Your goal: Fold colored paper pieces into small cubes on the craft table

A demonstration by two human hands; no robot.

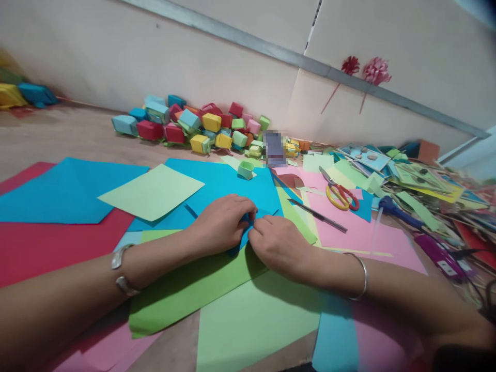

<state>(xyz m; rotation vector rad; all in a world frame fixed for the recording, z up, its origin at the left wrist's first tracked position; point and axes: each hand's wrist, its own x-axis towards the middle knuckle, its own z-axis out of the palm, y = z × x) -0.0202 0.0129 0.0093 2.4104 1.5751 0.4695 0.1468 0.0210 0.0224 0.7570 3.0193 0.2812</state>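
Observation:
My left hand (222, 222) and my right hand (281, 245) meet in the middle, both with fingers closed. Between them they pinch a small folded piece of blue paper (244, 239), mostly hidden by the fingers. Beneath the hands lies a bright green sheet (186, 294), with a pale green sheet (256, 320) nearer to me. Just beyond the hands spreads a larger blue sheet (220, 178). A small open green paper box (245, 169) sits on its far part. To the right of my right hand, a slim dark craft knife or pen (320, 215) rests on coloured paper.
Scissors (341, 195) with yellow and red handles lie on pink paper (344, 232). A blue glue gun (401, 213) and a purple power strip (442, 257) with cables are at right. Several small paper boxes (211, 122) are heaped by the wall. Paper scraps (426, 178) pile up at far right.

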